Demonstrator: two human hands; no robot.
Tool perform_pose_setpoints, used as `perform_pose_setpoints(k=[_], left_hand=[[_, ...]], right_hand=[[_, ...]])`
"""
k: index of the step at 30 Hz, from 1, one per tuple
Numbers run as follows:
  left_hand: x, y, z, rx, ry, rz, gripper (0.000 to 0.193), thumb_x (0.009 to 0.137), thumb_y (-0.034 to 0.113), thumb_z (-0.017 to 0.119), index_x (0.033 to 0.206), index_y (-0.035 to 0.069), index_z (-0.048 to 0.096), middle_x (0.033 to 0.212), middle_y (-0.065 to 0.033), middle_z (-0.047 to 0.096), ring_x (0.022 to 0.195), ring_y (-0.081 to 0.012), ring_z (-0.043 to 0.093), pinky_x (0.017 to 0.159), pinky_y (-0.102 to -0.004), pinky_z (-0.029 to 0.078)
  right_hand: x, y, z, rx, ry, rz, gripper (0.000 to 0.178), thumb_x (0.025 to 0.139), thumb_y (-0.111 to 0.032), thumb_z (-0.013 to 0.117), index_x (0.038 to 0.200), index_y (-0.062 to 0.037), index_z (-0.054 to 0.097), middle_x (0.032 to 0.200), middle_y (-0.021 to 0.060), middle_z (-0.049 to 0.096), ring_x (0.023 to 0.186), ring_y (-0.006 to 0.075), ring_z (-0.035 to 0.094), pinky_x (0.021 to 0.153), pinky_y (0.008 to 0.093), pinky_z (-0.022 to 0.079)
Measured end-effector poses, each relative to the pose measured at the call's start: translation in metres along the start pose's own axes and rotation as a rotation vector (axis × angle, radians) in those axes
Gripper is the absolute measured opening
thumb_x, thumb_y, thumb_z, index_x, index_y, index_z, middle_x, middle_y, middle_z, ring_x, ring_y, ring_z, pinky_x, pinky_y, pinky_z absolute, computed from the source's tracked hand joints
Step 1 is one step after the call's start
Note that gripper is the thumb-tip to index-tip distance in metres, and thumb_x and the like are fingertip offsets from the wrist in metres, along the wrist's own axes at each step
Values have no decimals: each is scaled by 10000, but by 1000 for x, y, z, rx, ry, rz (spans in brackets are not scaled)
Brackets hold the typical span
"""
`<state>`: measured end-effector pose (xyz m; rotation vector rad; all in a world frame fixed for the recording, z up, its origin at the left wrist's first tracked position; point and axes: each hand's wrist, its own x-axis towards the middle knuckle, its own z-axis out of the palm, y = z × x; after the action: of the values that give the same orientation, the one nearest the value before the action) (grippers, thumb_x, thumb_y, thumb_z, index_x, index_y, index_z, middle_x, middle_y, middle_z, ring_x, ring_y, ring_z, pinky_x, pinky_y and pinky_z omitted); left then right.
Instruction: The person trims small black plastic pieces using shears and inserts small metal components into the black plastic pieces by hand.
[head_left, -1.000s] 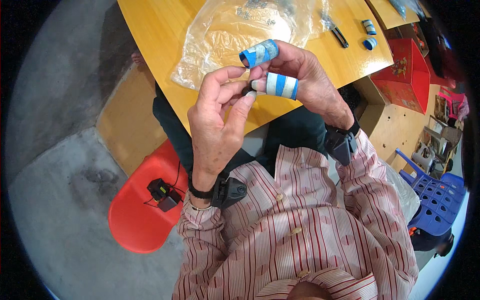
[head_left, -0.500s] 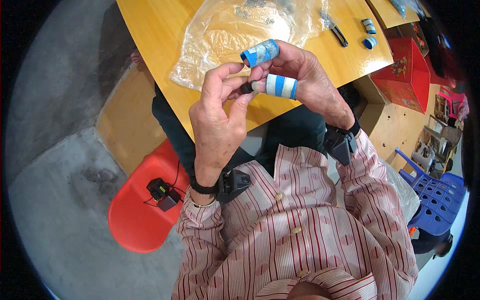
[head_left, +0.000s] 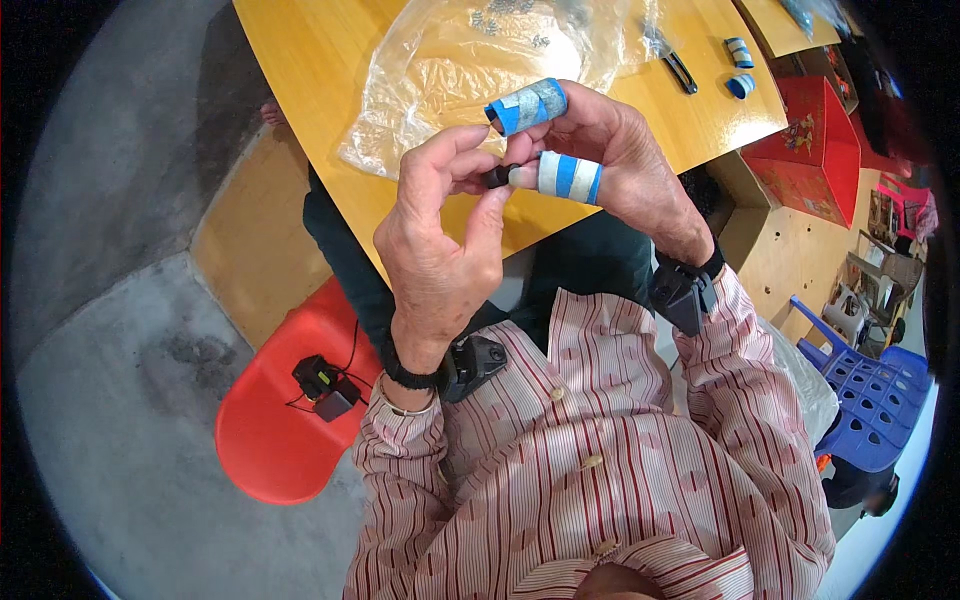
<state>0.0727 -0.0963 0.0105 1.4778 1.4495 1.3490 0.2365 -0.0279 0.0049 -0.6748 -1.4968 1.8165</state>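
A small black part [head_left: 499,176], rounded and too small to name more exactly, is pinched where my two hands meet above the table edge. My left hand [head_left: 440,235] grips it from the left between thumb and fingertips. From the other side, my right hand [head_left: 632,165] closes its thumb and finger on it. Blue-and-white tape sleeves wrap that hand's index finger [head_left: 527,106] and thumb [head_left: 570,178]. Just beyond the hands, a clear plastic bag [head_left: 420,95] lies on the yellow table [head_left: 320,95], with several small metal pieces [head_left: 490,22] on it.
A black-handled cutter knife [head_left: 680,74] and two tape sleeves, one upper [head_left: 738,52] and one lower [head_left: 741,86], lie toward the table's right. A red box [head_left: 810,150] stands beyond. On the red chair [head_left: 265,440] rests a black device [head_left: 318,378] with a cable. A blue chair [head_left: 872,410] stands right.
Both hands have shifted very slightly, the right one a little to the right. The black part has moved marginally right between the fingertips and remains held.
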Motion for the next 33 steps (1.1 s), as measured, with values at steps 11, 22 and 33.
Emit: perform_pose_setpoints(k=[11,22,33], left_hand=[[-2,-5,0,5,-15,37,403,748,-85,610,1130,9,523,994,-120,630,847,-212,658,744,-299,526],[-7,-11,4,27,29,22,468,745,-92,583,1192,11,485,928,-136,642,853,-231,654,749,-300,523],[-5,-10,2,-234,-1,-109,462,763,-109,547,1205,-24,445,962,-155,635,889,-184,635,826,-289,501]], right_hand=[[-1,4,-1,-41,0,-4,332,821,47,579,1143,-29,551,960,38,594,938,123,569,882,276,468],[-1,11,7,-78,51,-15,318,832,59,565,1137,-29,556,953,32,593,924,118,576,878,274,467],[-3,10,12,-128,97,-46,282,836,34,593,1108,-36,579,923,26,599,898,116,582,873,282,474]])
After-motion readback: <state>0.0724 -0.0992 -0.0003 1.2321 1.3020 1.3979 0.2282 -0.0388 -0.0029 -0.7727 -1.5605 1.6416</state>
